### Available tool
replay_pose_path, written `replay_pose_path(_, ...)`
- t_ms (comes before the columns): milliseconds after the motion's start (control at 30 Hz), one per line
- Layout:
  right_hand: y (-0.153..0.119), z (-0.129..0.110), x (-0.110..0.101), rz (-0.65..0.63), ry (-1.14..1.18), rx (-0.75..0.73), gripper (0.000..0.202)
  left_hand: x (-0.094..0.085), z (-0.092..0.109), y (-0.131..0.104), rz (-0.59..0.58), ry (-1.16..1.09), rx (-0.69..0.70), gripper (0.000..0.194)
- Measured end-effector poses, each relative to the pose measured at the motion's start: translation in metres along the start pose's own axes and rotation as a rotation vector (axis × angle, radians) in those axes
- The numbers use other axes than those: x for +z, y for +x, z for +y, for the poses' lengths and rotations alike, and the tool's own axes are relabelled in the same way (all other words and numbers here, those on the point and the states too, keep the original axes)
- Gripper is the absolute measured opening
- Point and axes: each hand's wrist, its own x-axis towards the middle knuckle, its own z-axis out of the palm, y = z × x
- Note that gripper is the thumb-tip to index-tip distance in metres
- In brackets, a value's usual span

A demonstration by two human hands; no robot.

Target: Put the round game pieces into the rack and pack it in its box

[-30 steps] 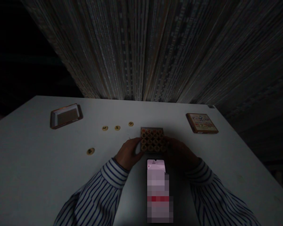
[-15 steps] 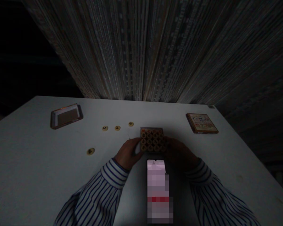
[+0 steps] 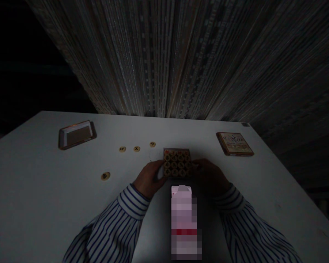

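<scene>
Honestly, that open box (image 3: pixel 177 149) of xiangqi pieces (image 3: pixel 174 165) looks like the kind of thing you'd want two hands on. It's at the middle of the bench (image 3: pixel 44 208), just beyond the phone (image 3: pixel 181 210). The left hand (image 3: pixel 148 179) has its side pinched between thumb and fingers; the right hand (image 3: pixel 212 179) is up against the opposite side, but it's so shadowy I can't tell how firmly it's gripping, if at all.

My guess is the walls are thin and a bit bendy, with the packed discs giving most of the weight. Low on both sides, kept level, seems the best hold, since tilting could slide smooth discs out. The loose pieces (image 3: pixel 122 149) off to the left look light, stiff and easiest taken by the rim.
</scene>
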Motion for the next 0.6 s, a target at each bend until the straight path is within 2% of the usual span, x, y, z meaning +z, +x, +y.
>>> replay_pose_path(600,-0.001,0.0069,0.0093,0.003,0.021,-0.033,0.022,-0.0004,-0.0002,-0.0004,0.014,-0.006,0.023,0.044)
